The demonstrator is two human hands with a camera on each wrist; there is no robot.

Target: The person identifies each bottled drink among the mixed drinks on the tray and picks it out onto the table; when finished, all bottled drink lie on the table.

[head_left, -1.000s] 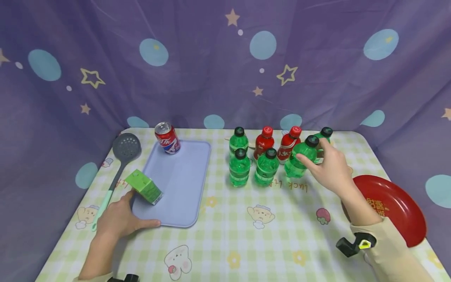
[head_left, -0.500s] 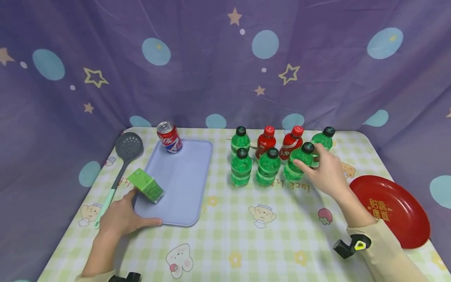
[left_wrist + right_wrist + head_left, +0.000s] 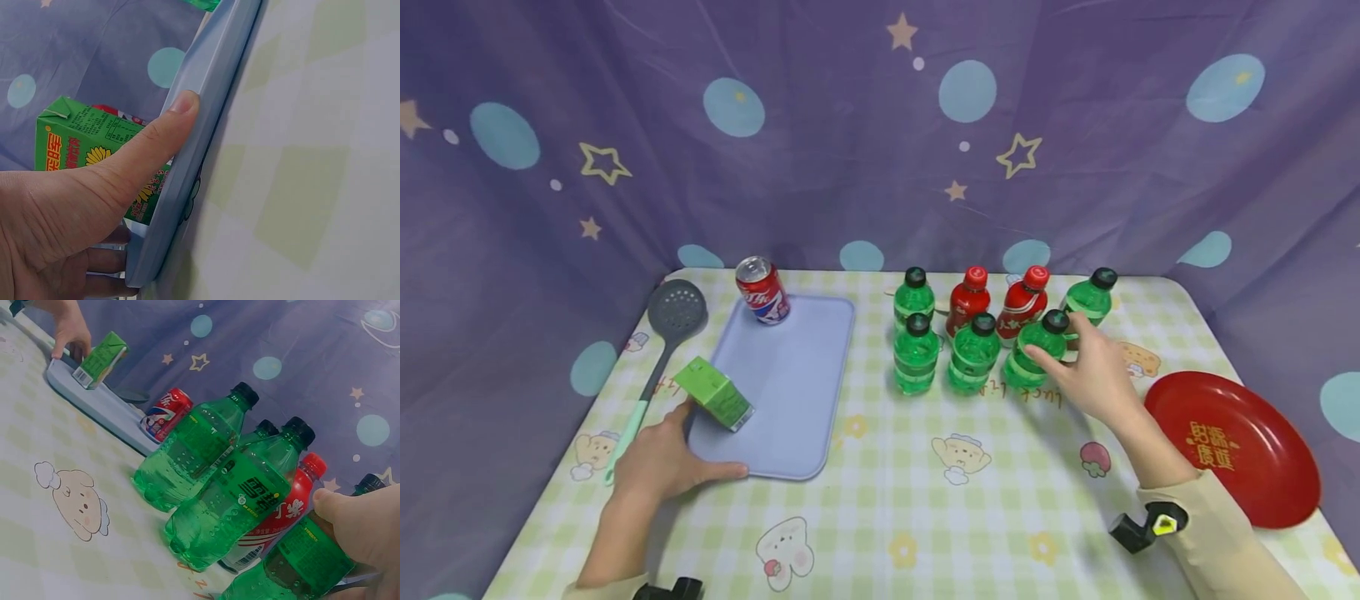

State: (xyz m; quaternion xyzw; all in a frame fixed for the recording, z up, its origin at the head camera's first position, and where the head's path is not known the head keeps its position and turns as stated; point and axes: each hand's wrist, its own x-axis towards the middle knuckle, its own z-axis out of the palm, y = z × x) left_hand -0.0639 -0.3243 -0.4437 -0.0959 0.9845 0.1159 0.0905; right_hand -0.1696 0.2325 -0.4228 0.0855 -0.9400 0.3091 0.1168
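In the head view my left hand (image 3: 658, 458) grips the near left corner of a pale blue tray (image 3: 790, 392), thumb along its front rim and fingers at its left side. A green juice carton (image 3: 715, 393) stands on the tray by that hand; a red soda can (image 3: 763, 290) stands at its far left corner. My right hand (image 3: 1097, 371) holds a green soda bottle (image 3: 1030, 354) with a black cap, thumb at its front. This bottle is upright at the right end of the front row, beside another green bottle (image 3: 973, 354); its far-side fingers are partly hidden.
Behind stand two red-capped cola bottles (image 3: 968, 300) between green bottles (image 3: 1090, 296). Another green bottle (image 3: 916, 358) ends the front row at left. A red plate (image 3: 1262, 450) lies at the right edge. A slotted turner (image 3: 677, 312) lies left of the tray on the checked tablecloth (image 3: 865, 517).
My right hand has lowered the green bottle slightly, from a tilt to upright in line with the front row. My left hand stays at the tray corner. The view shifts slightly.
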